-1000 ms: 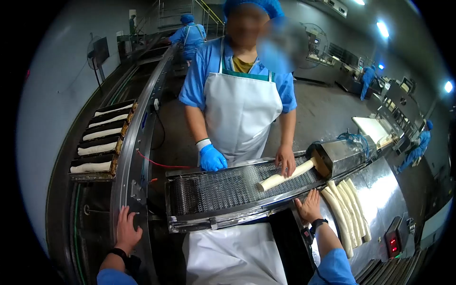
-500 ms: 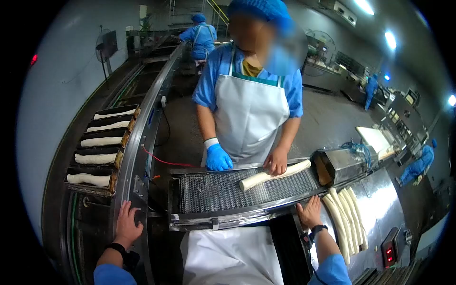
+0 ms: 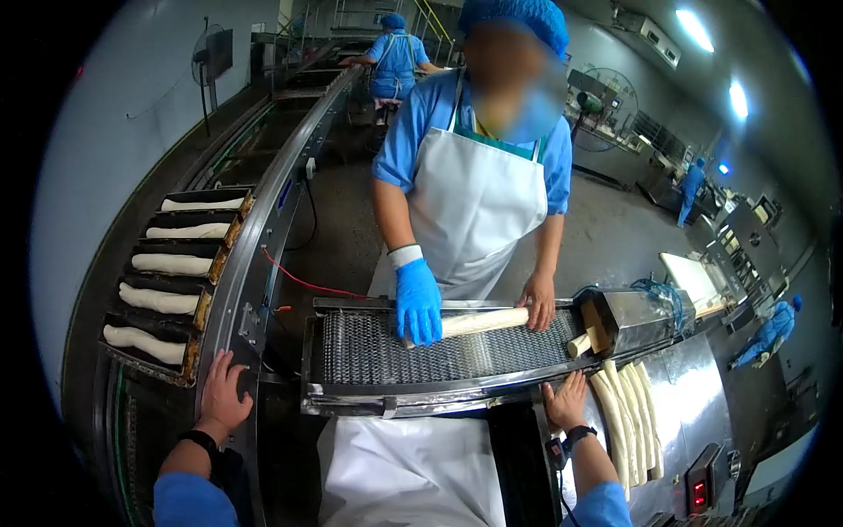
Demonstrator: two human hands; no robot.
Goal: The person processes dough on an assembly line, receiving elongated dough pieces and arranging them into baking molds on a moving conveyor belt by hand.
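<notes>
My left hand [image 3: 225,395] lies with fingers stretched on the steel rail [image 3: 263,237] of the left conveyor, holding nothing. On the other side, my right hand [image 3: 565,402] rests open against the near edge of the mesh belt [image 3: 369,356], just left of several long dough rolls [image 3: 625,422] on the steel table [image 3: 702,395]. Across the belt, a co-worker in a white apron has a blue-gloved hand [image 3: 419,303] and a bare hand [image 3: 538,299] on a dough roll [image 3: 483,323]. The end of another dough piece [image 3: 579,344] shows at the machine outlet [image 3: 597,325].
Several dark pans [image 3: 145,347] holding dough stand in a row on the left conveyor. A white apron or sheet [image 3: 413,474] hangs below the belt before me. A box with a red display [image 3: 700,492] sits at the table's front right. Other workers stand farther back.
The co-worker's gloved hand has come onto the dough roll, which now lies farther left and straighter along the belt. Another dough end has emerged from the machine. My hands stay in place.
</notes>
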